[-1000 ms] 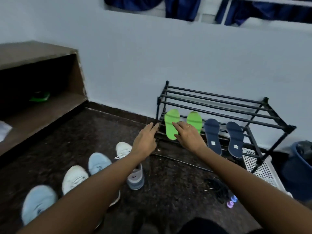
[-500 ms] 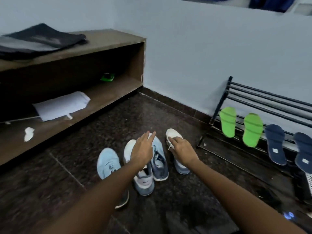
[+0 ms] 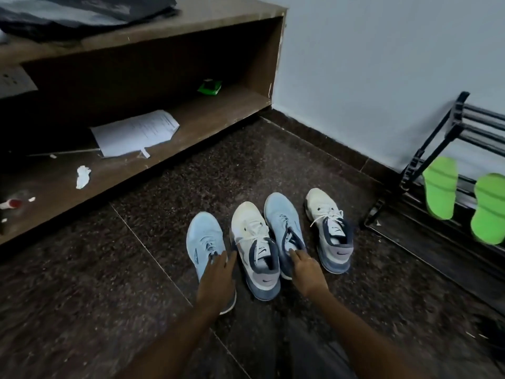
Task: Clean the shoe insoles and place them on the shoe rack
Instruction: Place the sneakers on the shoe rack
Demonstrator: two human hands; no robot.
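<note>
Head view of a dark speckled floor (image 3: 273, 165), seen from above. Four shoes stand in a row near the middle of the floor, heels toward the viewer, from left to right: left blue shoe (image 3: 203, 242), left white shoe (image 3: 252, 239), right blue shoe (image 3: 282, 222) and right white shoe (image 3: 328, 228). The first three stand close together, and the right white shoe stands slightly apart. The left hand (image 3: 218, 277) lies over the heel end of the left blue shoe, its fingers fairly straight and spread, reaching the laces. It rests on the shoe and is not closed around it. The right hand (image 3: 307, 272) reaches to the collar of the right blue shoe with its fingertips (image 3: 293, 253) at the opening; whether they pinch anything cannot be told. A black rack (image 3: 437, 132) stands at the floor's right edge against the pale wall (image 3: 382, 64). Two green insoles lean on its lower bars side by side, toes up: left insole (image 3: 440, 187) and right insole (image 3: 489, 207). Along the floor's left edge runs a brown shelf (image 3: 218, 110). It holds a sheet of paper (image 3: 135, 136), a crumpled white scrap (image 3: 82, 177) and a small green item (image 3: 209, 87), with a dark cloth (image 3: 90, 12) on its top.
</note>
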